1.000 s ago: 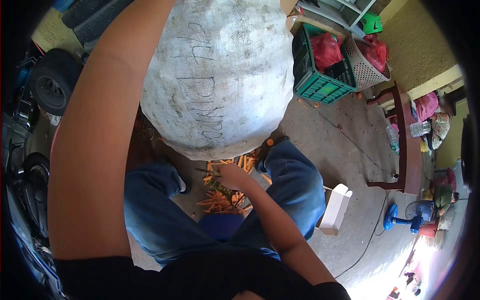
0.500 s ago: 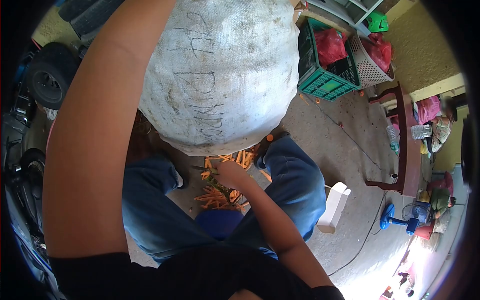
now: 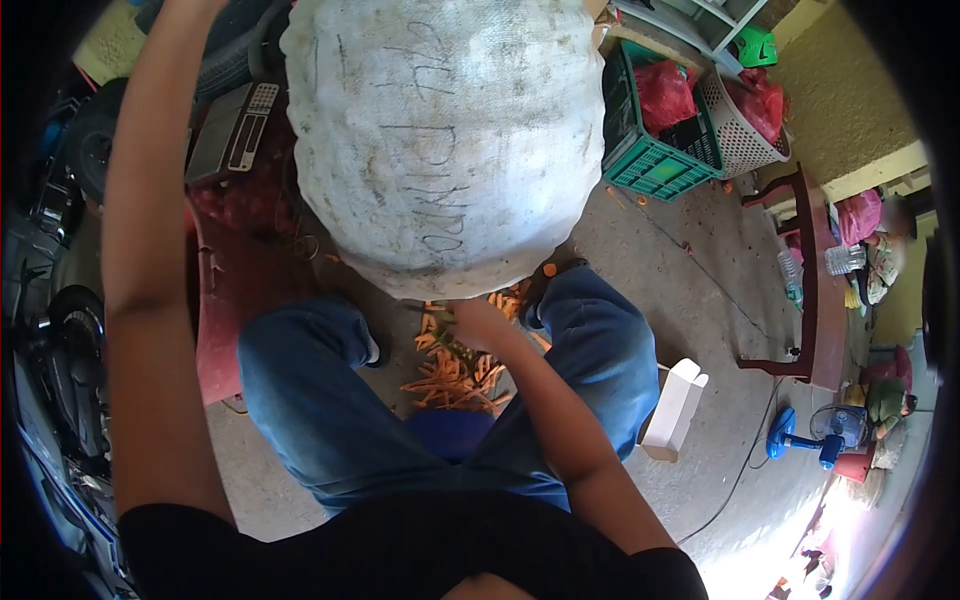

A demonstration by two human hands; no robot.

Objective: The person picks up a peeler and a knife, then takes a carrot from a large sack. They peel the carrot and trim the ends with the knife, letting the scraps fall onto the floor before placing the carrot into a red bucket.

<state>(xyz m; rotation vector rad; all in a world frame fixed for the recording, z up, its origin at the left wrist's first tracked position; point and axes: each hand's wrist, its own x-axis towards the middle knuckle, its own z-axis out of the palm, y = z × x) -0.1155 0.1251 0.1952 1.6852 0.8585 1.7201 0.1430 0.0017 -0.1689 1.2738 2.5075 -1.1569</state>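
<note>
My right hand is low between my knees, closed around the green handle of what looks like a knife; its dark, thin blade points left, close under the sack. Orange cut sticks, like carrot pieces, lie in a heap on the floor beneath that hand. A patterned green thing beside the heap is too small to make out. Ahead of me bulges a big white woven sack with handwriting on it. My left arm reaches up at the left; only part of my left hand shows at the top edge, its fingers hidden.
A scale stands on the left near a red container. On the right are a green crate, a white basket, a wooden bench, a white carton and a blue fan. A cable crosses the floor.
My left arm has swung outward to the left and up, uncovering the scale and the red container. My right hand stays over the orange sticks. The view has shifted slightly.
</note>
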